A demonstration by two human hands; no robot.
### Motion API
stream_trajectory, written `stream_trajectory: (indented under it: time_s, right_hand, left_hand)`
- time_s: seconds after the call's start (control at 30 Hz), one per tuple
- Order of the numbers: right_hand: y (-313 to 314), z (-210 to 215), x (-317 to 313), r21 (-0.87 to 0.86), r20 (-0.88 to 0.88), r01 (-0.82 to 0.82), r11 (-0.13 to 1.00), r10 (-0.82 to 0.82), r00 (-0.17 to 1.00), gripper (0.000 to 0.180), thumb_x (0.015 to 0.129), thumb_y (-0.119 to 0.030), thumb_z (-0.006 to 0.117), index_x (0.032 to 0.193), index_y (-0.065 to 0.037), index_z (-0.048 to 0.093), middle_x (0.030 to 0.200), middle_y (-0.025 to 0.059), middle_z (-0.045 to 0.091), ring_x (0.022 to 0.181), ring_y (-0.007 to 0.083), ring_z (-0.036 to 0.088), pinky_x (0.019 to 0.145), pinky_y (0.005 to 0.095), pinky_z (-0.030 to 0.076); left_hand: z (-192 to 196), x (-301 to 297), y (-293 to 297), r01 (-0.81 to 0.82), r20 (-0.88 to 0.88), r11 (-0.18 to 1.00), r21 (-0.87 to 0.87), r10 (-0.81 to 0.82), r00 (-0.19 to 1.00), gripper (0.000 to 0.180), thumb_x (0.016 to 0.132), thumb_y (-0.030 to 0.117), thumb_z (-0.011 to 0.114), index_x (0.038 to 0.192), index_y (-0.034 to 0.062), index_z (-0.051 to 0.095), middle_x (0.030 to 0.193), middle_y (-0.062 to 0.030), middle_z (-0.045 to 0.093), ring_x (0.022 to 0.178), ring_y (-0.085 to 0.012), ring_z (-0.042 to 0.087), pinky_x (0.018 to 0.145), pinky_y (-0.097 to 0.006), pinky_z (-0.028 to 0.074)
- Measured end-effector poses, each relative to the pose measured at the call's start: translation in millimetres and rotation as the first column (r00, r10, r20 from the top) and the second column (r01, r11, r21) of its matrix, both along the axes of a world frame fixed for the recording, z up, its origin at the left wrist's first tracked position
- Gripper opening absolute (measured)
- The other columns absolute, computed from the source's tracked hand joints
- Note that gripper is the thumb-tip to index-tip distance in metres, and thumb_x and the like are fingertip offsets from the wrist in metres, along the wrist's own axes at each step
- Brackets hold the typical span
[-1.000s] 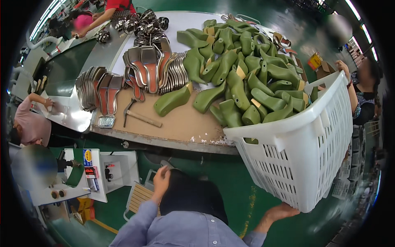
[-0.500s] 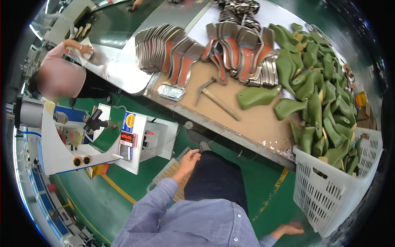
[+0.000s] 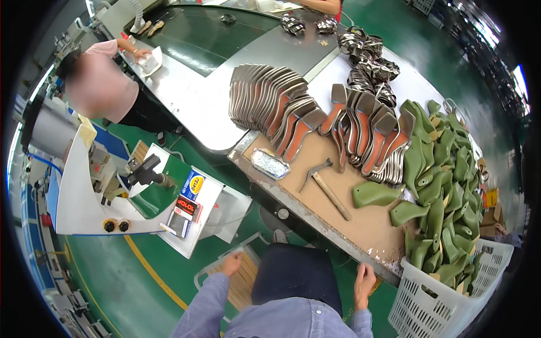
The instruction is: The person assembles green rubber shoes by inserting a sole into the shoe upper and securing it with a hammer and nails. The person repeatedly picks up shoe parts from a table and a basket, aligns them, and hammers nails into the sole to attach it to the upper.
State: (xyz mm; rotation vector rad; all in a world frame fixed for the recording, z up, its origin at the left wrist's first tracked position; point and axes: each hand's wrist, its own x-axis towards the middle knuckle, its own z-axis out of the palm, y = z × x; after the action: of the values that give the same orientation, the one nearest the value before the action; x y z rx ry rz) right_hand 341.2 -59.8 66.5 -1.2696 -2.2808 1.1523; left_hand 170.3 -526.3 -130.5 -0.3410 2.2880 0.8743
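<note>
My left hand [image 3: 232, 263] hangs over a slatted wooden seat [image 3: 241, 286], holding nothing I can see; its fingers are loosely bent and partly hidden. Near the table's front edge my right hand [image 3: 363, 284] is raised, fingers half curled and a little apart, with nothing in it. On the brown board [image 3: 304, 197] lie a hammer [image 3: 329, 191] with a wooden handle and a foil-wrapped block [image 3: 270, 163]. Two green shoe lasts [image 3: 376, 194] lie right of the hammer, beside a big pile of lasts [image 3: 445, 180]. Rows of insoles [image 3: 270, 104] with orange undersides stand behind.
A white plastic crate [image 3: 445, 307] filled with lasts stands at the right against the table corner. At left is a white machine [image 3: 84, 191] with small boxes [image 3: 186, 208] on its shelf. Bundles of metallic straps [image 3: 372, 62] lie far back. A co-worker [image 3: 104, 84] stands far left.
My view has shifted, so the table appears lower and farther right. My right hand has come up from the lower right towards the table edge; my left hand has dropped back over the seat.
</note>
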Motion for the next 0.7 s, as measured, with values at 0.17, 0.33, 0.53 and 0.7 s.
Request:
stream_trajectory:
  time_s: [0.17, 0.33, 0.53, 0.7]
  right_hand:
    - [31.7, 3.0, -146.2, 0.286, 0.0, -0.329, 0.9, 0.343, 0.939, 0.027, 0.094, -0.012, 0.067, 0.117, 0.001, 0.064, 0.111, 0.0221, 0.067, 0.104, 0.0372, 0.064, 0.093, 0.0435, 0.05]
    - [25.2, -42.6, -212.0, 0.406, 0.041, -0.449, 0.796, 0.475, 0.879, 0.045, 0.093, -0.013, 0.067, 0.134, 0.0, 0.055, 0.134, 0.0228, 0.056, 0.125, 0.0409, 0.051, 0.107, 0.0488, 0.04]
    - [16.7, -91.9, -200.8, 0.437, 0.153, -0.539, 0.72, 0.531, 0.833, 0.057, 0.091, -0.011, 0.067, 0.143, 0.001, 0.045, 0.142, 0.0243, 0.05, 0.132, 0.0428, 0.044, 0.113, 0.0521, 0.033]
    - [22.5, -80.7, -112.6, 0.377, 0.056, -0.452, 0.808, 0.467, 0.882, 0.044, 0.095, -0.006, 0.061, 0.136, 0.003, 0.05, 0.134, 0.0267, 0.054, 0.123, 0.0406, 0.053, 0.108, 0.0512, 0.039]
  left_hand:
    - [10.5, 7.3, 26.2, -0.051, -0.124, 0.982, 0.184, 0.075, 0.99, 0.04, 0.096, 0.032, 0.061, 0.121, 0.0028, 0.068, 0.115, -0.0216, 0.07, 0.109, -0.0349, 0.067, 0.094, -0.04, 0.052]
    - [55.2, 64.7, 28.6, -0.262, -0.061, 0.949, 0.173, 0.276, 0.959, 0.039, 0.098, 0.027, 0.062, 0.125, -0.0016, 0.063, 0.105, -0.014, 0.073, 0.096, -0.022, 0.07, 0.086, -0.034, 0.055]
    - [34.8, 133.0, 20.2, -0.158, 0.028, 0.979, -0.125, 0.163, 0.986, 0.037, 0.095, 0.02, 0.06, 0.126, -0.0006, 0.062, 0.109, -0.0213, 0.071, 0.1, -0.0319, 0.07, 0.09, -0.04, 0.054]
    - [-25.4, 51.2, 28.6, -0.035, 0.027, 0.965, -0.259, 0.044, 0.999, 0.047, 0.093, 0.022, 0.058, 0.137, 0.0044, 0.054, 0.115, -0.025, 0.066, 0.106, -0.0428, 0.063, 0.095, -0.049, 0.05]
